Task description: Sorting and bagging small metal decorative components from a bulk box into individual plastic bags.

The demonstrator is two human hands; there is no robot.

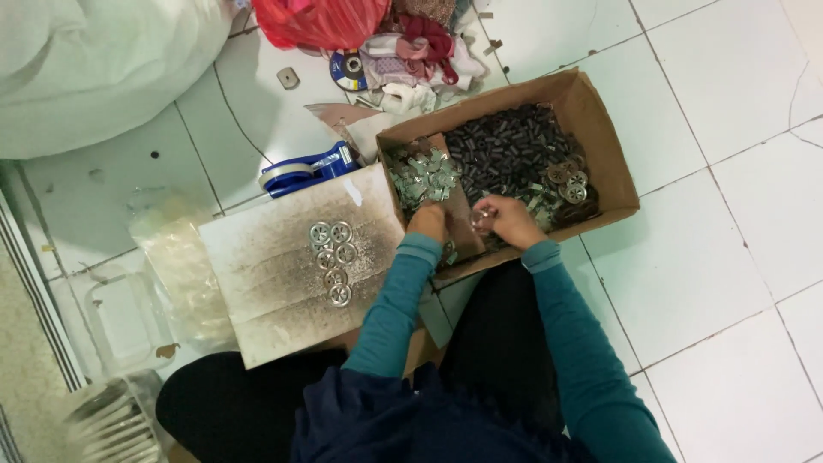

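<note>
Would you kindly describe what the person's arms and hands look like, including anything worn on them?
Both arms are covered by long, close-fitting teal sleeves that end in ribbed cuffs at the wrists. The left hand and right hand are bare: no gloves show, and any ring or watch is too small to tell.

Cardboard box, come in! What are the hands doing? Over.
Both hands at cardboard box, fingering small metal part. Finished discs on board. Nothing blocking.

Both my arms reach forward in teal sleeves, elbows bent, forearms converging. My left hand [428,221] is curled loosely, knuckles up, fingers tucked down. My right hand [507,219] sits just beside it, fingers pinched together toward the left, wrists near each other
</note>
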